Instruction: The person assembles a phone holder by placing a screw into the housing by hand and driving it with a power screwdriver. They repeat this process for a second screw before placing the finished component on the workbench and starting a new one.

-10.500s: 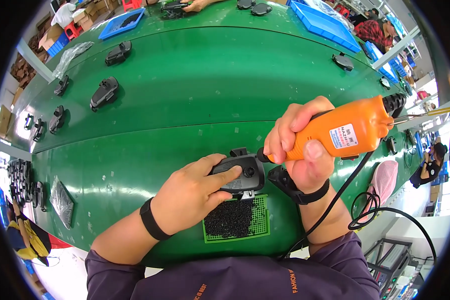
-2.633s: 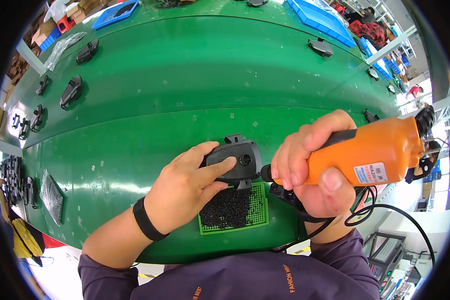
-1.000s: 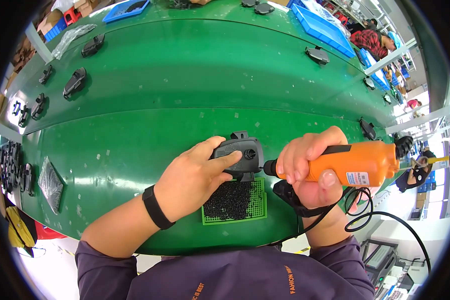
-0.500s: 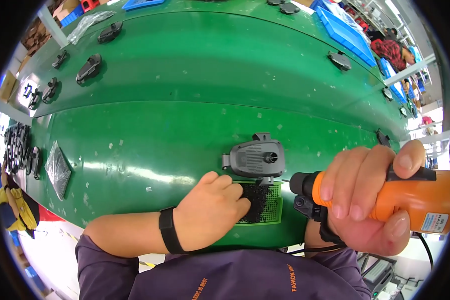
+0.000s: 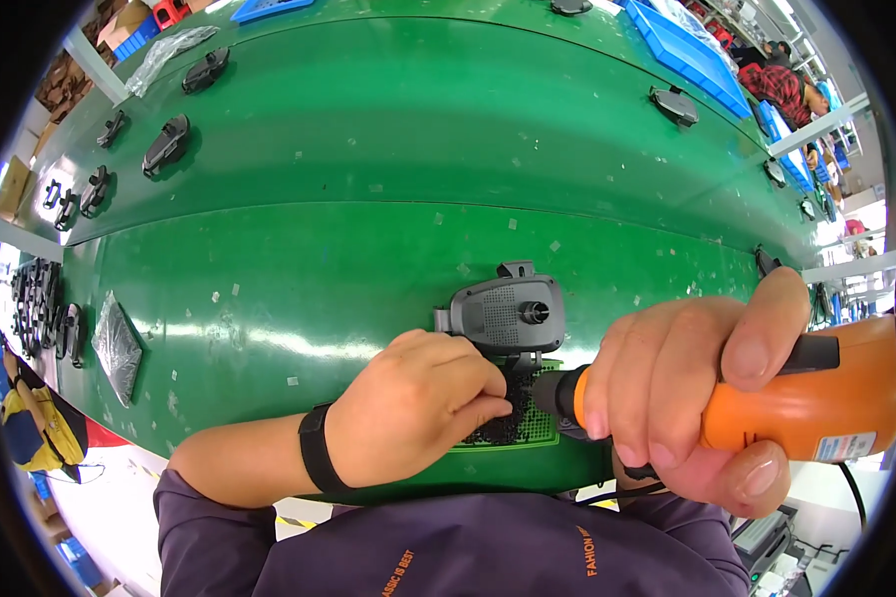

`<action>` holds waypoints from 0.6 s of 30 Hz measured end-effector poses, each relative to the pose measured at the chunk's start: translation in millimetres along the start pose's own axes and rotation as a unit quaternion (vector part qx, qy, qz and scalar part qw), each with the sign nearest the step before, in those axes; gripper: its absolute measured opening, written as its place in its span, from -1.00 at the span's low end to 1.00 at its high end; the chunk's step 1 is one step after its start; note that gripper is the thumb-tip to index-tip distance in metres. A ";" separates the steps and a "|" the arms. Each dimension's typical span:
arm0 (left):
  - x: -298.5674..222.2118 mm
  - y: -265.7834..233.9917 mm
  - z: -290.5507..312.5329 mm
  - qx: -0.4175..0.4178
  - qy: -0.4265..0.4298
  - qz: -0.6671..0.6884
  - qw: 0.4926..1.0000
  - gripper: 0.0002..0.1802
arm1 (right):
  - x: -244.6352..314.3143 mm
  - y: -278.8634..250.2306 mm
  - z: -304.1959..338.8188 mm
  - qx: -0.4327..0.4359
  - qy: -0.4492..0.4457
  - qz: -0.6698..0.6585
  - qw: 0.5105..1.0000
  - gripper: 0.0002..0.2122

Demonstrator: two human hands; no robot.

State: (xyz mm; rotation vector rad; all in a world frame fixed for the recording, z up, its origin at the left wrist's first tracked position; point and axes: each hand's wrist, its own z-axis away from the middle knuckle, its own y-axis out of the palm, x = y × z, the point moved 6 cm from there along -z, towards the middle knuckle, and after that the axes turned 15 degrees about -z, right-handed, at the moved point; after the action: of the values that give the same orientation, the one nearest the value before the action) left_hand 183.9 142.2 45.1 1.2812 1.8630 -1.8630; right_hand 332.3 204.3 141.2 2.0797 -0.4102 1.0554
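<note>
Over a green perforated tray [image 5: 544, 430], the thumb and fingers of my left hand [image 5: 398, 408] are pinched together; whatever lies between the fingertips is too small to make out. A heap of tiny black pieces [image 5: 498, 430], probably screws, fills part of the tray. My right hand [image 5: 667, 383] grips an orange electric screwdriver [image 5: 816, 403] with a cable, held sideways. Its black nose points left, near my left fingertips. Just beyond the tray sits a grey plastic device holder [image 5: 493, 318] with clamp arms and a round post facing up.
Similar holders [image 5: 166, 146] stand along the left and far right [image 5: 675, 104] of the green table [image 5: 338, 259]. A clear plastic bag [image 5: 116, 348] and several stacked dark parts [image 5: 38, 303] lie at left. A blue tray [image 5: 687, 55] is far right; a person [image 5: 782, 88] sits beyond.
The screwdriver and my right hand have moved left, bringing the nose over the tray's right side. My left hand has shifted slightly, its pinched fingertips now pointing toward the screwdriver's nose.
</note>
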 end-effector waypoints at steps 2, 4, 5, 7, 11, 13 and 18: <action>1.1 -5.0 -1.5 -0.054 0.001 0.023 0.998 -0.77 | -2.3 0.3 0.1 0.012 0.009 -0.014 1.000 -0.58; -0.1 -7.6 -3.9 -0.067 0.010 0.019 0.998 -0.76 | -4.1 1.2 0.9 0.009 -0.012 -0.032 0.999 -0.60; -1.5 -9.9 -4.9 -0.078 0.019 0.013 0.997 -0.75 | -4.3 1.4 1.3 0.008 -0.023 -0.041 0.999 -0.61; -2.9 -13.1 -5.5 -0.091 0.026 0.007 0.996 -0.74 | -6.3 2.3 1.1 0.014 -0.020 -0.042 0.999 -0.61; -5.2 -15.8 -6.0 -0.095 0.036 -0.012 0.995 -0.79 | -7.5 7.3 0.7 0.016 -0.024 -0.039 0.999 -0.63; -7.2 -15.0 -6.3 -0.085 0.047 -0.012 0.995 -0.75 | -6.3 8.6 1.1 0.001 -0.040 -0.034 0.999 -0.63; -7.8 -16.6 -9.7 -0.073 0.062 -0.005 0.995 -0.71 | -0.7 6.5 -1.0 0.012 -0.062 -0.049 0.997 -0.64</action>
State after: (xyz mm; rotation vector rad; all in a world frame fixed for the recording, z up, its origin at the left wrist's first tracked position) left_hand 181.3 150.5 63.9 1.3679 2.0277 -1.6520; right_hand 327.5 200.7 144.2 2.1720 -0.3541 0.8805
